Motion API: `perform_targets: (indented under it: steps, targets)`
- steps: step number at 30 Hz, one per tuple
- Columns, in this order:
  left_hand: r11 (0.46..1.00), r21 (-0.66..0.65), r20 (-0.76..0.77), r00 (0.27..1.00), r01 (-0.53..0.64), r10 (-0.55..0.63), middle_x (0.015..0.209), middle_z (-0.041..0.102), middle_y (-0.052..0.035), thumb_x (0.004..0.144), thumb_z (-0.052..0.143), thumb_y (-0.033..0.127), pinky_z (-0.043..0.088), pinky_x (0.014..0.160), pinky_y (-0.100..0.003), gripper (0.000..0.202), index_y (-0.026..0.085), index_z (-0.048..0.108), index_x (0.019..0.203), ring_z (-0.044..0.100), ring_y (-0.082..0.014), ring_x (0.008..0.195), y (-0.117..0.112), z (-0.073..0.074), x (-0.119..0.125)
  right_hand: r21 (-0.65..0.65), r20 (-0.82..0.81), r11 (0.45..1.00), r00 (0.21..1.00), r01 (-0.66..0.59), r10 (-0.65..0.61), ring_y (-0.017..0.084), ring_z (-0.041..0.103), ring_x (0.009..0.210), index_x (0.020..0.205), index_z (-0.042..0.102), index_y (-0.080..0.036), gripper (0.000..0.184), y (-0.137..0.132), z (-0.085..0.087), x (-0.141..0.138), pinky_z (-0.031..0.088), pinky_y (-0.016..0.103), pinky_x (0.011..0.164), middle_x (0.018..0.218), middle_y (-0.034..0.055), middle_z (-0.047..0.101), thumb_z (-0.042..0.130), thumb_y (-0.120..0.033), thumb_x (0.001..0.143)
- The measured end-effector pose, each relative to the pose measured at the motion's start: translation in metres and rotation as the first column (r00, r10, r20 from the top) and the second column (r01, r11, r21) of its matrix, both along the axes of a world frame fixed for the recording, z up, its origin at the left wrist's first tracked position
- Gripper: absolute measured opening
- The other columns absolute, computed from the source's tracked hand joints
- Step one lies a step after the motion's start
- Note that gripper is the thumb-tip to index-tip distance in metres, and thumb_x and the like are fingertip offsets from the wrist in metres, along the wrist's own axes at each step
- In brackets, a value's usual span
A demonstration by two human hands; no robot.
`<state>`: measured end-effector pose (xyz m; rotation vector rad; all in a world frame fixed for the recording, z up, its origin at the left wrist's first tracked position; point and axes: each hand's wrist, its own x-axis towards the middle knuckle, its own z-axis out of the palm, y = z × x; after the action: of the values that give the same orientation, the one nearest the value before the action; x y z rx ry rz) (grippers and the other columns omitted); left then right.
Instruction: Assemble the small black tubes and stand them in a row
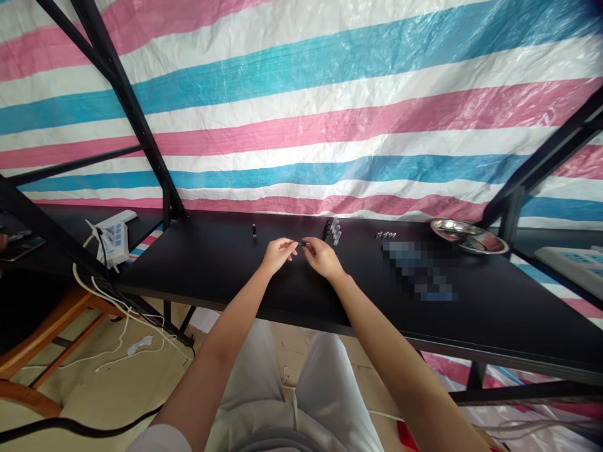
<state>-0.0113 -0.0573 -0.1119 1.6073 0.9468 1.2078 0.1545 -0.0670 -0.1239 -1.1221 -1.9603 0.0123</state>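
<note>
Both my hands meet over the middle of the black table (217,270). My right hand (321,257) pinches a small dark cylindrical part (304,243) at its fingertips. My left hand (279,253) is curled, its fingertips close to that same part; whether they touch it I cannot tell. Just beyond my right hand lies a cluster of small clear and black parts (333,231). A single small dark part (254,231) stands farther left on the table. Several tiny parts (385,235) lie to the right.
A metal dish (466,236) sits at the back right of the table. A white power strip (113,238) with cables hangs at the left end. Black frame posts (127,100) rise on both sides. A striped tarp (330,94) backs the table. A wooden chair (51,326) stands lower left.
</note>
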Motion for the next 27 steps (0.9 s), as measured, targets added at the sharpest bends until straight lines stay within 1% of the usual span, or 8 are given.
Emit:
perform_targets:
  steps: [7,12,15,19,21,23,25,27]
  targets:
    - [1.0,0.012,-0.037,0.999,-0.013,0.014,0.062,0.061,-0.0018,0.072,0.062,0.038,0.043,0.047,-0.02,0.026,0.014,0.062,0.081,0.051,-0.0073,0.046,0.001,-0.001,0.001,-0.011,0.02,1.0,1.0,-0.001,0.001,0.019,0.056,0.068,0.103,0.055,-0.019,0.025,0.002,-0.002,0.002,0.048,0.034,0.068,0.075,0.0053,0.058,0.042,-0.029,0.084]
    - [0.999,-0.014,0.023,0.999,-0.048,0.049,0.061,0.061,-0.002,0.068,0.066,0.037,0.042,0.046,-0.02,0.026,0.013,0.061,0.078,0.052,-0.0078,0.049,-0.001,0.004,0.001,-0.043,0.003,0.999,1.0,-0.015,0.015,0.018,0.057,0.067,0.103,0.055,-0.018,0.025,0.0,0.0,-0.002,0.048,0.032,0.066,0.075,0.0053,0.059,0.043,-0.028,0.084]
    - [0.998,-0.024,0.065,0.996,-0.059,0.061,0.063,0.061,-0.0025,0.068,0.066,0.036,0.042,0.047,-0.02,0.027,0.013,0.063,0.079,0.053,-0.0084,0.051,-0.001,0.007,0.001,-0.082,-0.016,0.996,1.0,-0.024,0.023,0.017,0.057,0.067,0.105,0.054,-0.018,0.026,-0.002,0.002,-0.006,0.047,0.03,0.065,0.075,0.0043,0.06,0.043,-0.027,0.083]
    - [0.998,-0.004,0.07,0.996,-0.064,0.064,0.064,0.06,-0.0023,0.069,0.065,0.035,0.042,0.049,-0.021,0.025,0.013,0.063,0.082,0.054,-0.0095,0.055,0.0,0.005,0.002,-0.124,-0.005,0.991,0.999,-0.054,0.054,0.016,0.057,0.065,0.109,0.05,-0.019,0.028,-0.006,0.005,-0.01,0.045,0.028,0.062,0.074,0.0029,0.061,0.044,-0.025,0.082]
    - [0.996,0.04,0.017,0.996,-0.085,0.085,0.065,0.059,-0.0018,0.069,0.064,0.034,0.041,0.051,-0.021,0.023,0.014,0.064,0.081,0.052,-0.0093,0.055,0.002,0.005,0.001,-0.145,0.006,0.987,0.997,-0.069,0.071,0.016,0.057,0.063,0.109,0.05,-0.02,0.028,-0.007,0.006,-0.011,0.045,0.027,0.06,0.073,0.0022,0.061,0.044,-0.023,0.082]
    - [0.989,0.12,-0.085,0.991,-0.092,0.102,0.067,0.06,-0.0015,0.069,0.065,0.031,0.04,0.053,-0.021,0.018,0.016,0.065,0.078,0.05,-0.0085,0.054,0.003,0.009,-0.001,-0.162,0.016,0.983,0.996,-0.082,0.086,0.016,0.057,0.062,0.109,0.049,-0.02,0.028,-0.008,0.007,-0.011,0.044,0.026,0.059,0.073,0.0018,0.061,0.043,-0.023,0.082]
    - [0.978,0.203,-0.203,0.975,-0.05,0.093,0.068,0.061,-0.0013,0.066,0.066,0.027,0.039,0.055,-0.021,0.012,0.018,0.066,0.074,0.047,-0.0085,0.054,0.004,0.019,-0.005,-0.172,0.017,0.981,0.995,-0.093,0.097,0.016,0.057,0.062,0.108,0.05,-0.02,0.026,-0.008,0.007,-0.012,0.043,0.026,0.058,0.073,0.0017,0.062,0.043,-0.023,0.083]
    - [0.968,0.249,-0.309,0.95,0.031,0.049,0.069,0.061,-0.0013,0.064,0.067,0.023,0.038,0.056,-0.022,0.009,0.019,0.067,0.071,0.047,-0.0092,0.054,0.004,0.033,-0.01,-0.176,0.006,0.979,0.995,-0.102,0.104,0.016,0.057,0.062,0.104,0.051,-0.021,0.022,-0.009,0.008,-0.013,0.043,0.026,0.058,0.074,0.0019,0.062,0.044,-0.026,0.084]
